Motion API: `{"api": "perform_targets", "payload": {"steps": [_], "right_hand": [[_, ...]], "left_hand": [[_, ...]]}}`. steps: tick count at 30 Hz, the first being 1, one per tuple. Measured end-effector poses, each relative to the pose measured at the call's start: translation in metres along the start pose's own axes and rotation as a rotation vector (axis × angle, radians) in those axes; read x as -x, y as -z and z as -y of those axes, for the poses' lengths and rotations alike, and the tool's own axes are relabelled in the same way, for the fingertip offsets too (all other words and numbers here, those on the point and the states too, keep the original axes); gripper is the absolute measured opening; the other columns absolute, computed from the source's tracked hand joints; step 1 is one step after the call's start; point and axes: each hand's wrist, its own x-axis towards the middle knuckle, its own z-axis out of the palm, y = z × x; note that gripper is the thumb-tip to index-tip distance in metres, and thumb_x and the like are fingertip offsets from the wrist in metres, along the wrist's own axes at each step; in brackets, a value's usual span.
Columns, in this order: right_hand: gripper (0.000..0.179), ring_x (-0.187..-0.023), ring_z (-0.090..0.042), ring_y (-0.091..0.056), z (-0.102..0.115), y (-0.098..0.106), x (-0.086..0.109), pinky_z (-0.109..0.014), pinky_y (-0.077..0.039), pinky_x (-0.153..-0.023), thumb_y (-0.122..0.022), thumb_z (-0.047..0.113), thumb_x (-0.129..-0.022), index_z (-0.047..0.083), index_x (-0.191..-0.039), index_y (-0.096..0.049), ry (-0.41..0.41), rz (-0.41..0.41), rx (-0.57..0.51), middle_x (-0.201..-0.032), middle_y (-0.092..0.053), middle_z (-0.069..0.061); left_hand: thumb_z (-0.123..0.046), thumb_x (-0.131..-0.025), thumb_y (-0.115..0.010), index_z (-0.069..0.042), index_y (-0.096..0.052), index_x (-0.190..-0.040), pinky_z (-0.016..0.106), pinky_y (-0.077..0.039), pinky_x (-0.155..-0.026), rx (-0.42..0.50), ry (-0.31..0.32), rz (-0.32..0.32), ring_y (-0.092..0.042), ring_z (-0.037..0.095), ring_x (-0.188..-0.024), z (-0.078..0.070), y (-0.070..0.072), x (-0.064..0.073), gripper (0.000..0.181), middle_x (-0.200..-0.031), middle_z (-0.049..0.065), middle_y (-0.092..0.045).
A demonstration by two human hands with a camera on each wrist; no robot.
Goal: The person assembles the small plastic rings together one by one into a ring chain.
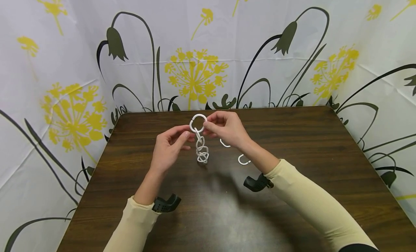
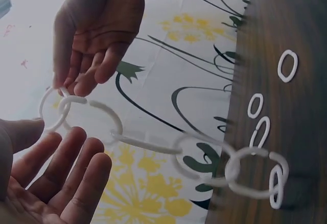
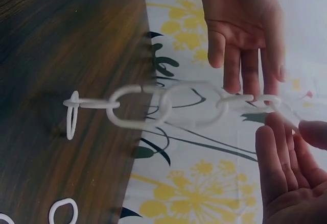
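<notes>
A chain of white plastic links hangs down between the two hands, its lower end at the tabletop. The right hand pinches the top link, a larger-looking white ring, between thumb and fingers at its right side. Left of the chain is the left hand, its fingers fairly straight and spread, with fingertips beside the upper links. In the left wrist view its thumb lies close to the top link; whether it touches cannot be told. The right wrist view shows the links stretched in a row from the right hand.
Loose white links lie on the dark wooden table near the right forearm: one link closer, another link partly behind the right hand. A white curtain with yellow and dark plant prints stands behind the table.
</notes>
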Motion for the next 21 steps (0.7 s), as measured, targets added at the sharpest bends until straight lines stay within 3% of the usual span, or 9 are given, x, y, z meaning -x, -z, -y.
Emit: {"api": "perform_targets", "payload": {"steps": [7,13,17,21], "right_hand": [[0.01,-0.074,-0.027,-0.072,-0.002,0.0,0.0,-0.049,-0.059,-0.069,-0.068,0.0,-0.089,-0.008,-0.095,-0.066,-0.014,0.061,0.006,-0.084,-0.069,-0.018],[0.012,-0.081,-0.037,-0.071,-0.003,0.003,0.001,-0.039,-0.06,-0.065,-0.07,0.003,-0.09,-0.007,-0.096,-0.068,-0.032,0.092,0.049,-0.085,-0.07,-0.015],[0.014,-0.082,-0.033,-0.072,-0.008,0.012,0.001,-0.038,-0.06,-0.067,-0.07,0.008,-0.09,-0.003,-0.1,-0.069,-0.04,0.145,0.138,-0.088,-0.071,-0.013],[0.014,-0.079,-0.021,-0.072,-0.02,0.026,0.0,-0.033,-0.058,-0.067,-0.071,0.012,-0.091,0.003,-0.101,-0.072,-0.024,0.177,0.319,-0.09,-0.073,-0.009]], "left_hand": [[-0.01,-0.096,-0.064,0.008,-0.064,-0.121,0.036,-0.06,-0.064,0.056,0.023,-0.019,-0.069,0.026,-0.084,-0.001,-0.005,-0.002,0.03,-0.101,0.016,-0.07],[-0.008,-0.095,-0.065,0.009,-0.066,-0.112,0.033,-0.06,-0.064,0.066,0.015,-0.022,-0.07,0.025,-0.083,-0.002,-0.005,-0.001,0.024,-0.102,0.017,-0.07],[-0.009,-0.095,-0.066,0.008,-0.067,-0.111,0.033,-0.06,-0.065,0.071,0.019,-0.012,-0.069,0.022,-0.083,-0.002,-0.005,-0.001,0.023,-0.1,0.013,-0.071],[-0.008,-0.094,-0.066,0.009,-0.066,-0.111,0.034,-0.06,-0.066,0.076,0.023,-0.005,-0.07,0.022,-0.083,-0.001,-0.005,0.0,0.024,-0.1,0.015,-0.071]]}}
